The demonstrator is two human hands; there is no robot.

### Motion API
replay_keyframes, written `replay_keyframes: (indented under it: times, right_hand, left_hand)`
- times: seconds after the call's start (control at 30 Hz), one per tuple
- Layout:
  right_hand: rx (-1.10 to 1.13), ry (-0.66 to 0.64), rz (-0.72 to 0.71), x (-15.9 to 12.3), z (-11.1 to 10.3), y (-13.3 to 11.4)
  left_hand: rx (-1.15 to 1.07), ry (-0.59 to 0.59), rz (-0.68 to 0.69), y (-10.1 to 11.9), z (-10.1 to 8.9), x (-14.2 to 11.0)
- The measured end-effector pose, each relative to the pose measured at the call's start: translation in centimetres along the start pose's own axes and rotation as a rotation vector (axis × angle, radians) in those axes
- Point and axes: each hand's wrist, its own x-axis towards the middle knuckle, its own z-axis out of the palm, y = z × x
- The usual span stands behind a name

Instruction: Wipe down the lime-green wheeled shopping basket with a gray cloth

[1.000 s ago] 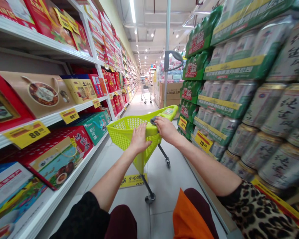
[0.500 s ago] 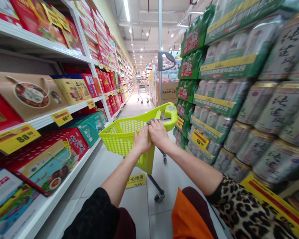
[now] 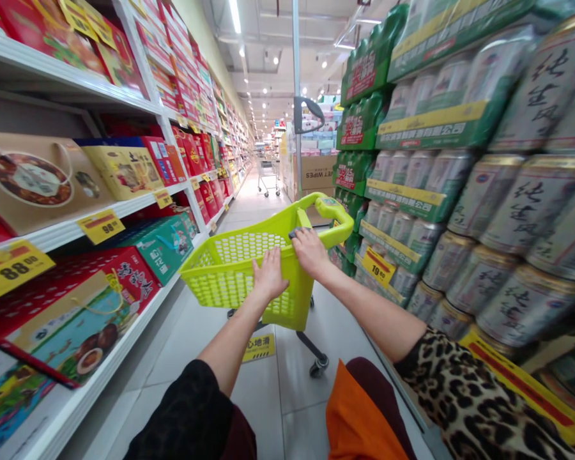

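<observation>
A lime-green plastic basket trolley [image 3: 230, 278] on wheels stands tilted in the aisle in front of me. My left hand [image 3: 269, 275] grips the near rim of the basket, fingers curled over its edge. My right hand [image 3: 309, 250] is closed on the grey grip at the base of the green handle [image 3: 333, 214]. The basket looks empty from here.
Shelves of boxed gift sets [image 3: 76, 319] with yellow price tags [image 3: 100, 225] line the left. Stacked packs of cans [image 3: 483, 191] wall the right side. A pole [image 3: 297, 96], cardboard boxes [image 3: 319, 172] and a distant metal cart [image 3: 267, 176] stand ahead. A yellow floor sticker [image 3: 259, 347] lies under the trolley.
The trolley has swung and tilted, its handle end rising to the right. My view has shifted left along the shelves. Both hands keep their hold on the trolley.
</observation>
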Motion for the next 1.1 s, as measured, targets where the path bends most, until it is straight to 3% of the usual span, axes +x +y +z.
replay_keyframes:
  times: [0.1, 0.27, 0.33, 0.57, 0.7, 0.87, 1.03, 1.1]
  right_hand:
    - [-0.024, -0.049, -0.036, 0.2, -0.3, 0.6]
    - [-0.116, -0.033, 0.127, -0.2, -1.6, 4.9]
    - [-0.132, -0.013, 0.157, -0.4, -1.4, 5.2]
    - [-0.108, -0.056, -0.031, -0.6, 1.5, -0.3]
    - [-0.126, -0.059, -0.094, -1.1, 1.5, 0.4]
    - [-0.165, 0.005, -0.048, -1.6, 1.4, 2.8]
    - [-0.107, -0.027, -0.12, -1.5, 3.1, -1.0]
    - [-0.069, -0.052, -0.153, -1.4, 3.7, -2.7]
  left_hand:
    - [0.003, -0.019, 0.024, -0.8, 0.0, -0.4]
    - [0.024, -0.051, -0.072, -3.2, 0.7, -1.1]
    - [0.035, -0.04, -0.071, -3.4, 1.0, -1.3]
    - [0.118, -0.089, -0.057, -2.6, 1.1, -1.6]
    - [0.146, -0.103, -0.067, -3.2, 1.1, -2.0]
    - [0.111, -0.111, -0.079, -3.2, 1.0, -2.4]
    - [0.069, -0.08, -0.03, -3.3, 1.5, -2.9]
    - [0.07, -0.058, -0.072, -4.1, 1.7, -3.1]
